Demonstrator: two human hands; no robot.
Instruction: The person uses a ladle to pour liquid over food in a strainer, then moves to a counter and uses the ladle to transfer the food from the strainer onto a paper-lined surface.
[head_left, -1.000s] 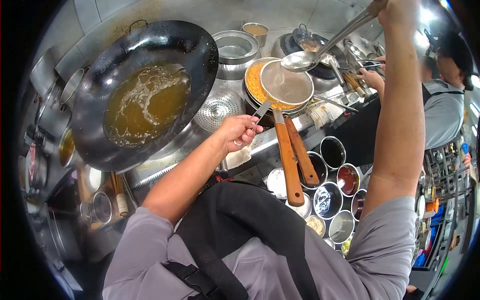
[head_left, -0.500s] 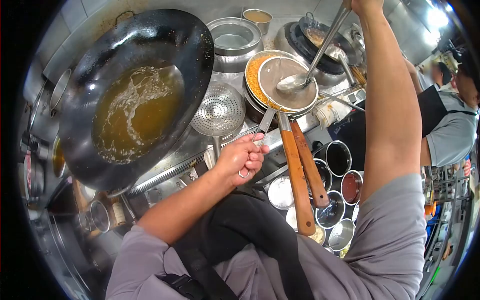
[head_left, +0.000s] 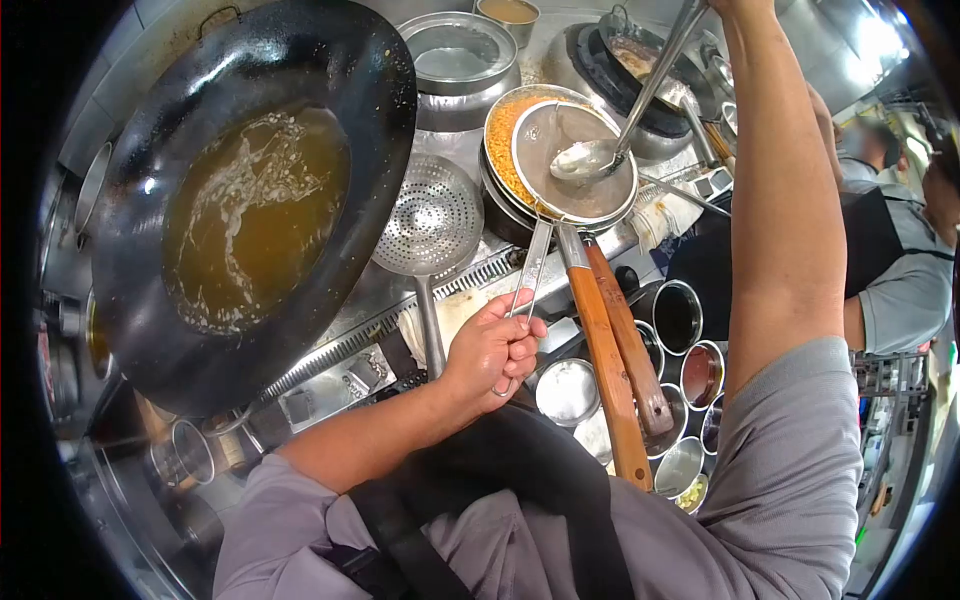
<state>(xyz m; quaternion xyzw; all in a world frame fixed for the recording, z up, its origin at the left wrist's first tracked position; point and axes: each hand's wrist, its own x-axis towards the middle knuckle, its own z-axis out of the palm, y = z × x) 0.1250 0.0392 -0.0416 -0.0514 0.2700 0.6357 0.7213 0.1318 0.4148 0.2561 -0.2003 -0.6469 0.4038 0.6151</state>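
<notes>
My left hand (head_left: 495, 350) is closed round the thin metal handle of a fine-mesh strainer (head_left: 565, 125). The strainer's round mesh lies over a pot with orange-yellow bits (head_left: 506, 150) showing at its left side. My right hand (head_left: 742, 8) is at the top edge, partly cut off, gripping the long handle of a metal ladle (head_left: 585, 160). The ladle's bowl rests in or just over the mesh; contact is hard to tell. Two wooden-handled tools lie beside the strainer, one wooden handle (head_left: 607, 370) pointing towards me. Left of my left hand is a perforated skimmer (head_left: 428, 220).
A large black wok (head_left: 375, 110) with foamy yellowish liquid fills the left. Behind stand a metal pot (head_left: 462, 105) and a second wok (head_left: 690, 95). Several containers, including one of red sauce (head_left: 703, 375), sit at right. A co-worker in a grey sleeve (head_left: 905, 295) stands at far right.
The view has shifted slightly, so the wok sits further left and lower at its near rim. My left hand appears a little lower and further right. Both hands keep their holds.
</notes>
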